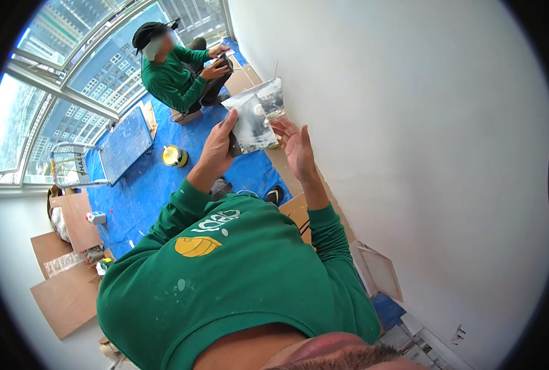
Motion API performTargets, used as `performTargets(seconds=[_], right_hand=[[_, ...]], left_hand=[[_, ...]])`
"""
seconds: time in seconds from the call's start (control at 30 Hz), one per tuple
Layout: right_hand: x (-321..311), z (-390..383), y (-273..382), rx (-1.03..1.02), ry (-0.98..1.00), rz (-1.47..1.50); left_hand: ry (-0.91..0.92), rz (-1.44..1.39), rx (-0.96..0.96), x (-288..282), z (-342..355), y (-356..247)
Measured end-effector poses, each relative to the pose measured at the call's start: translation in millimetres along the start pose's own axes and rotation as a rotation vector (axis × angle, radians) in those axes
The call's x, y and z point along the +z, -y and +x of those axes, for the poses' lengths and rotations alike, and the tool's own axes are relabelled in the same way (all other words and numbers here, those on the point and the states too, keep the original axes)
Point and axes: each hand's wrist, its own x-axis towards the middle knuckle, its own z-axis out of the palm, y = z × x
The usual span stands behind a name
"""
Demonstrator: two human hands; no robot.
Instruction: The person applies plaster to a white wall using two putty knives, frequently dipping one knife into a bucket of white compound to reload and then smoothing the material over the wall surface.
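Observation:
My left hand [218, 148] grips a flat metal plate [255, 126] by its left edge, thumb on top. White and grey putty is smeared over the plate, which looks like a plasterer's board. At its right edge is my right hand [298, 148], fingers stretched and thumb raised apart; the fingertips are at or against the edge, and I cannot tell whether they touch. Both hands are held in front of my chest, close to the white wall [410, 123].
A person in green [173, 74] sits at the far end by the windows, holding a dark object. Blue sheeting [139, 203] covers the floor. An open paint tub [174, 156], a blue platform trolley [125, 145], a white jug [96, 217] and cardboard sheets [65, 302] stand or lie left.

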Motion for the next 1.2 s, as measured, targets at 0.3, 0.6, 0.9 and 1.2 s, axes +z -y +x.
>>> performTargets(seconds=[0.3,0.6,0.9,1.2], right_hand=[[132,65,-20,-0.204,-0.191,-0.076],[236,66,-75,-0.6,-0.235,-0.627],[287,87,-85,-0.669,0.114,-1.105],[230,106,-65,0.122,-0.022,-0.237]], left_hand=[[-0.089,-0.172,0.174,-96,-32,-57],[-0.215,-0.384,0.271,-174,-28,-102],[-0.153,-0.312,0.317,-205,-26,-146],[-0.031,-0.379,0.382,-198,-10,-169]])
